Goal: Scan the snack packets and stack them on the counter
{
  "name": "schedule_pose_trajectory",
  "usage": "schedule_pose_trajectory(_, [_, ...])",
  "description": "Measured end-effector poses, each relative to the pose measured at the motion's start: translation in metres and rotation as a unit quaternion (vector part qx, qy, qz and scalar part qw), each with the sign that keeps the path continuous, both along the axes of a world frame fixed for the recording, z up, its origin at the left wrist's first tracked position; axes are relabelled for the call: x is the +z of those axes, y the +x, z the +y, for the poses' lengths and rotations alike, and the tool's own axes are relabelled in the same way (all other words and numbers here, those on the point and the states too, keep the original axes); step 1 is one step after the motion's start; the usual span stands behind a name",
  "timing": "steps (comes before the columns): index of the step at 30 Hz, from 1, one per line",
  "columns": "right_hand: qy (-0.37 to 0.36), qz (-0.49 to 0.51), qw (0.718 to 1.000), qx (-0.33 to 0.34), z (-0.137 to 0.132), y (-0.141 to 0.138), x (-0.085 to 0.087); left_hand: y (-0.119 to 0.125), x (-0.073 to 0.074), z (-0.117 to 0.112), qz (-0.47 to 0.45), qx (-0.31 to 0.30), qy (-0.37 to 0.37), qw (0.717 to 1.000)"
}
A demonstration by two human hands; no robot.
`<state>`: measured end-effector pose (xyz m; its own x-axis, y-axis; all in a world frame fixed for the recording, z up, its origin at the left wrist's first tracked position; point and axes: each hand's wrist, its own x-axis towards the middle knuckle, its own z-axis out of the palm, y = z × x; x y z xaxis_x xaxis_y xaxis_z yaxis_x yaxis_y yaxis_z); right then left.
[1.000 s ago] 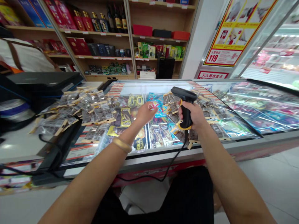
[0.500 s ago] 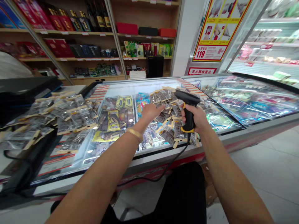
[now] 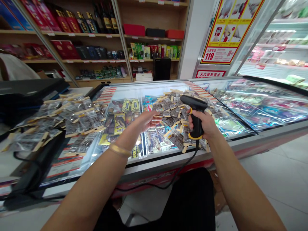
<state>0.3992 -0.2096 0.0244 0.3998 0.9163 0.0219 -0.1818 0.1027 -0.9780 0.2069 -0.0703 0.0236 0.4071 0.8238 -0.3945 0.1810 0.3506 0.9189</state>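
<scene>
My right hand is wrapped round the grip of a black and yellow barcode scanner, its head pointing to the left and its cable hanging down the front. To the left of it, my left hand has its fingers stretched out and apart, with no packet seen in them. The fingertips are close to a pile of small clear packets with dark contents and tan edges; whether they touch is unclear. A second heap of the same packets lies further left. Both heaps rest on the glass-topped freezer.
Ice creams in wrappers show through the freezer's glass. The scanner's cable loops along the freezer's front. A black device stands at the left. Behind are shelves with boxes and bottles; a poster hangs at the back right.
My left hand has drawn back left from the packet pile, and its fingers have spread from a pointing pose. My right hand still holds the scanner in about the same place.
</scene>
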Motion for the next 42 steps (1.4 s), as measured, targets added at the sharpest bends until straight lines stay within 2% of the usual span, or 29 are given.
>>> schedule_pose_trajectory(3, [-0.002,0.002,1.000,0.014,0.003,-0.007,0.000,-0.017,0.001,-0.002,-0.078,-0.002,-0.084,0.993])
schedule_pose_trajectory(5, [-0.006,0.008,1.000,0.019,0.005,-0.011,0.000,-0.025,-0.001,-0.001,-0.114,0.013,-0.089,0.989])
schedule_pose_trajectory(11, [-0.031,-0.019,0.998,0.051,0.006,-0.024,0.000,-0.035,-0.015,0.010,-0.191,0.143,0.074,0.968])
schedule_pose_trajectory(15, [-0.072,-0.078,0.987,0.116,0.005,-0.036,-0.005,-0.039,-0.030,0.018,-0.191,0.160,0.135,0.959])
schedule_pose_trajectory(19, [-0.089,-0.134,0.977,0.141,0.007,-0.045,-0.007,-0.042,-0.038,0.021,-0.174,0.164,0.136,0.961])
schedule_pose_trajectory(29, [-0.093,-0.172,0.969,0.155,0.012,-0.044,-0.005,-0.042,-0.034,0.021,-0.157,0.178,0.146,0.960])
schedule_pose_trajectory(36, [-0.096,-0.164,0.971,0.148,0.011,-0.045,-0.005,-0.041,-0.037,0.021,-0.147,0.178,0.147,0.962])
schedule_pose_trajectory(39, [-0.082,-0.139,0.977,0.138,0.016,-0.052,-0.002,-0.044,-0.034,0.023,-0.120,0.188,0.186,0.957])
schedule_pose_trajectory(42, [-0.052,-0.110,0.984,0.133,0.029,-0.069,0.005,-0.060,-0.024,0.031,-0.103,0.206,0.258,0.938])
